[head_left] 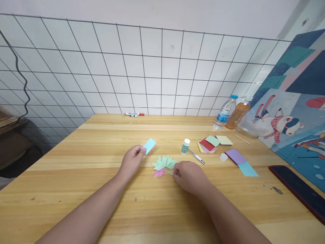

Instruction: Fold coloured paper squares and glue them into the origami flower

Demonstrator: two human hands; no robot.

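Note:
A small light-blue piece of paper [149, 145] is pinched between the thumb and fingers of my left hand [132, 158], raised a little over the table. To its right lies a folded paper leaf with pointed tips, mostly green [164, 162] with a pink part [159, 173] at the lower left. My right hand [190, 177] is closed at the leaf's right side. From its fingers a thin blue paper strip [169, 173] runs toward the leaf's middle; whether it is attached there I cannot tell. The right fingertips are partly hidden.
Behind my right hand stand a glue stick [185, 147] and a utility knife [196, 157]. Coloured paper squares [208, 145], a clear cap [223, 157] and purple and blue sheets [241, 162] lie rightward. Two bottles [225, 112], a phone [298, 189] and markers [134, 114] sit farther out.

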